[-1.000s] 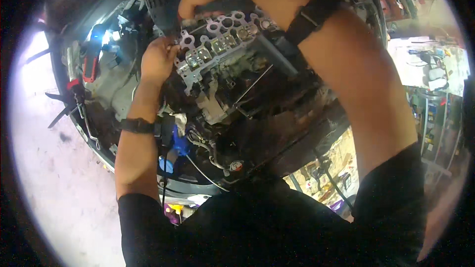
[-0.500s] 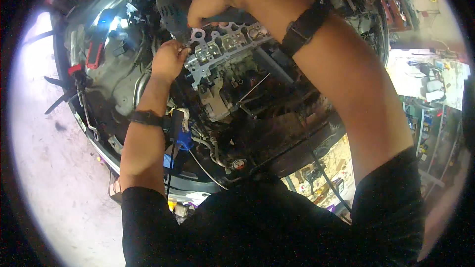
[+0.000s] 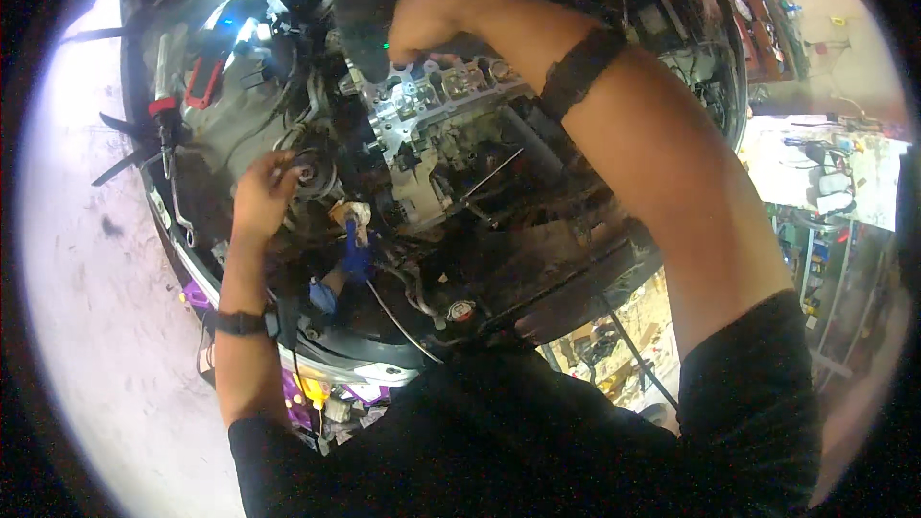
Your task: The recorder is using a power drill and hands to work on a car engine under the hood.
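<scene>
My left hand (image 3: 259,197) is over the left part of the engine bay, fingers curled and drawn together beside a dark round part (image 3: 315,175). Whatever the fingertips pinch is too small to make out. Above the cylinder head (image 3: 436,101), at the far side, my right hand (image 3: 419,31) is closed around a dark tool (image 3: 365,24) with a thick body and a small green light. The tool points down at the head's left end, and its tip is hidden. Most of the right fingers are hidden behind the hand and wrist.
A red-framed work light (image 3: 203,82) and a red-and-silver tool (image 3: 163,105) lie along the left side. A thin rod (image 3: 494,176) sticks up near the engine's middle. A blue item (image 3: 357,254) hangs near the front edge. Right, a cluttered white table (image 3: 825,168) stands beyond the car.
My left hand has left the cylinder head's left end and moved down and left. My right hand and the dark tool have shifted slightly right and nearer.
</scene>
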Tool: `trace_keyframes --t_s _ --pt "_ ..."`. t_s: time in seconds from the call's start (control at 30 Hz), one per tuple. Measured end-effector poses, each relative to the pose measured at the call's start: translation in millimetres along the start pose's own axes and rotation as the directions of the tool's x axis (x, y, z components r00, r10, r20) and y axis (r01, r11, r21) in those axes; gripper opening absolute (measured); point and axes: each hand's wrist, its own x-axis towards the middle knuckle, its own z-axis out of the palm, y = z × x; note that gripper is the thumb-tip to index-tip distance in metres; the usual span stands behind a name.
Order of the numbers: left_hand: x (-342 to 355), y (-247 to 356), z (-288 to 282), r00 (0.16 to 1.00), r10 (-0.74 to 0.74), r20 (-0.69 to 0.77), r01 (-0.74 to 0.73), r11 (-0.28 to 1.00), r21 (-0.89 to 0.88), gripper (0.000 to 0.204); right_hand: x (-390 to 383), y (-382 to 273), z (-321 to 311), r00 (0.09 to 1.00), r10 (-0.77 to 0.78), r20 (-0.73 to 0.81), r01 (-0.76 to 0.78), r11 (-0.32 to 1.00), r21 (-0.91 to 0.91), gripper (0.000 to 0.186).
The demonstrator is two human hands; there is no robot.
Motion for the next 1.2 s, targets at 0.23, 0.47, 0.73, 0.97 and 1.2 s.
trace_keyframes --t_s 0.23,0.47,0.73,0.97,1.2 --pt "-94.5 -48.7 -54.9 0.982 0.187 -0.025 -0.149 0.848 0.508 0.026 2.1 -0.3 -1.1 0.993 0.083 0.086 -0.086 0.996 0.031 0.039" --pt "-102.2 -54.5 -68.4 0.935 0.347 -0.074 -0.290 0.867 0.405 0.023 -9.3 -8.7 0.3 0.995 0.097 0.017 -0.098 0.993 0.070 0.036" --pt "-104.3 -62.0 -65.4 0.902 0.419 -0.102 -0.338 0.834 0.436 0.024 -12.0 -14.1 4.0 0.980 0.198 -0.005 -0.197 0.978 0.072 0.033" --pt "-102.7 -59.6 -66.7 0.889 0.445 -0.109 -0.365 0.832 0.418 0.025 4.6 4.6 20.7 0.976 0.216 -0.015 -0.209 0.960 0.188 0.030" --pt "-99.5 -51.7 -65.0 0.946 0.306 -0.111 -0.245 0.894 0.376 0.023 -13.2 -17.2 7.7 0.993 0.120 0.004 -0.120 0.988 0.093 0.032"
